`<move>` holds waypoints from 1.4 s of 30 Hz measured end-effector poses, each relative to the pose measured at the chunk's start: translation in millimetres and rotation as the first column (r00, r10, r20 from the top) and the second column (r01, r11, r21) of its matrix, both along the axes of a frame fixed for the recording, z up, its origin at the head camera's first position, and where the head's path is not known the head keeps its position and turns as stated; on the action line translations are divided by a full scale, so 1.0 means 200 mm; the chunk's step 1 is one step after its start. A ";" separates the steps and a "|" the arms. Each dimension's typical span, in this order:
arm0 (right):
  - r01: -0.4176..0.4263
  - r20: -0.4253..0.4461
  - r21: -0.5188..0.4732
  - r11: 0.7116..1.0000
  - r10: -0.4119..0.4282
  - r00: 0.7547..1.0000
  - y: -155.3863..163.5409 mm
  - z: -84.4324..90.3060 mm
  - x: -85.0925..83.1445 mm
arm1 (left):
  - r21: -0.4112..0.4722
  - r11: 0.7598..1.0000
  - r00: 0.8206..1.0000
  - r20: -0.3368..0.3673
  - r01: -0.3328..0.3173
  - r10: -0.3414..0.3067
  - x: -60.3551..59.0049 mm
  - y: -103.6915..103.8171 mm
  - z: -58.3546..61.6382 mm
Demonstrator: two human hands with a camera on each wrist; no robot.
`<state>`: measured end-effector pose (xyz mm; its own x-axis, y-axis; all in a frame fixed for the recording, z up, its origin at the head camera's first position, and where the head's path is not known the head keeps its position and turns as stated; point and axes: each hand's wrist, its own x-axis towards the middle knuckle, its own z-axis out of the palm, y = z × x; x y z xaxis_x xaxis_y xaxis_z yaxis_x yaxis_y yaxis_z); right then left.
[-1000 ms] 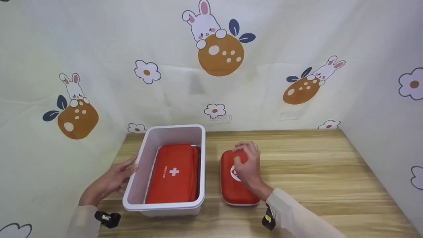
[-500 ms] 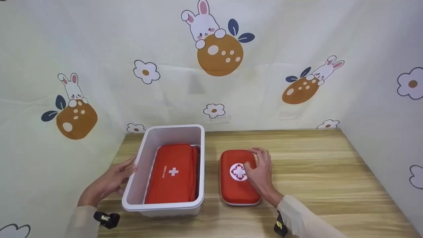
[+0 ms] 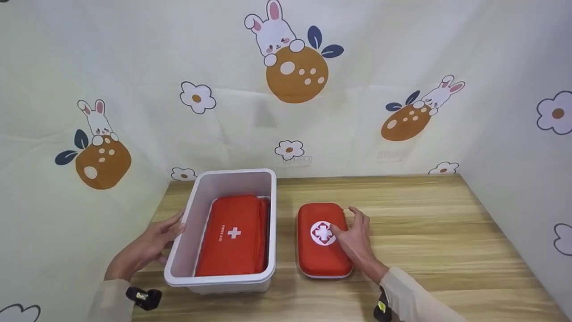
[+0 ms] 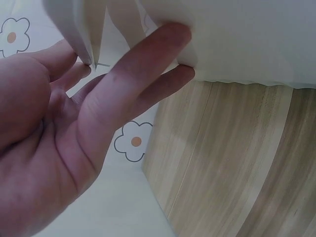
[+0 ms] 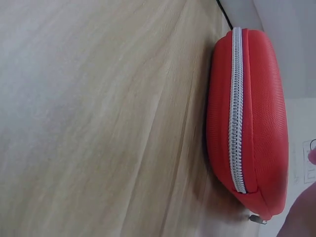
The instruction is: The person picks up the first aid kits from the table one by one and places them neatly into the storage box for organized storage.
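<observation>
Right of the white rectangular plastic bin [image 3: 192, 232], with a narrow strip of bare wood between them, sits the small red hard-shell first aid case with a white round cross badge [image 3: 322, 243]. It lies flat on the light wooden table [image 3: 424, 223], long side running away from the person. The bin stands at the table's back left, its far end close to the rabbit-print cloth wall [image 3: 357, 89], and inside it lies a bigger red fabric first aid pouch with a small white cross [image 3: 234, 237], filling most of the floor.

Loads of open tabletop right of the bin past the small case, all the way to the cloth wall on that side. Left of the bin there's only a slim strip before the edge.

The right hand [image 3: 355, 239] rests at the small case's right edge, fingers fairly straight and spread, touching it rather than gripping. The wrist view shows the case's white zipper [image 5: 236, 108] side-on, and the fingers barely show.

The left hand [image 3: 152, 243] is against the bin's left wall, fingers [image 4: 143, 64] straight and pressed flat to the plastic, not wrapped around the rim.
</observation>
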<state>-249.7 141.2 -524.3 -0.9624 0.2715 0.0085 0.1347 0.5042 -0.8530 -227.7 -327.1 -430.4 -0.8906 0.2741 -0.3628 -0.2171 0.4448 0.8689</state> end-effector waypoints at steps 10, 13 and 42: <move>-0.028 0.148 -0.072 0.997 0.039 0.988 0.04 0.03 -0.04 | -0.024 0.999 1.000 0.005 -0.031 0.031 0.00 0.00 -0.01; -0.054 0.213 -0.184 0.981 0.094 0.973 0.05 0.05 -0.05 | -0.025 0.999 0.999 0.011 -0.031 0.031 0.01 0.00 0.00; -0.145 0.372 -0.333 0.932 0.272 0.888 0.12 0.05 -0.07 | 0.003 1.000 0.999 0.027 -0.025 0.025 0.00 0.00 -0.01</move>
<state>-263.7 164.4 -514.2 -0.8976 -0.0064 -0.4407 0.4187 0.2998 -0.8572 -226.9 -326.7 -432.1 -0.8874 0.2530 -0.3855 -0.2512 0.4358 0.8643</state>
